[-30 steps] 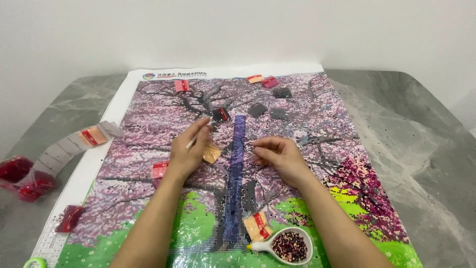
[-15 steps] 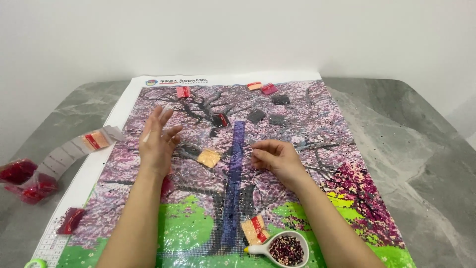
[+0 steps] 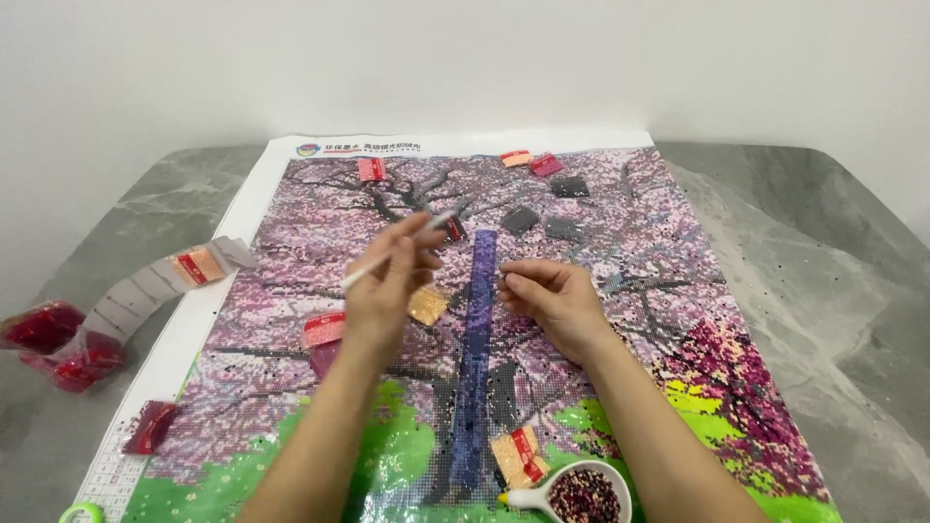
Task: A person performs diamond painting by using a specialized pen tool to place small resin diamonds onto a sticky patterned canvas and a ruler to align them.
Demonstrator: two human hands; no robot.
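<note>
the left hand (image 3: 387, 291) is raised over the middle of the canvas (image 3: 678, 252), fingers closed on a thin white pen (image 3: 397, 250) that slants up toward the far right. the right hand (image 3: 552, 300) rests on the canvas just right of the blue strip (image 3: 477, 368), fingers curled in with thumb and fingertips pinched together near the strip's edge; whether they hold anything is too small to tell. the strip runs from the canvas centre toward the near edge. a small orange bag (image 3: 427, 305) lies between the two hands, just beside the left one. a red-labelled bag (image 3: 324, 329) lies at the left wrist. near the near edge sits a white tray (image 3: 581, 489) of dark beads, with another orange bag (image 3: 518, 455) touching its left side. along the far edge of the canvas lie a red bag (image 3: 372, 169), an orange bag (image 3: 515, 158), a pink bag (image 3: 546, 165) and three dark bags (image 3: 570, 187). off the canvas, on the left side of the grey table (image 3: 833, 291), lie a paper chart (image 3: 145, 291) with an orange bag on it and red bags (image 3: 58, 344) near the left edge. one more red bag (image 3: 150, 426) lies on the canvas's white left margin.
</note>
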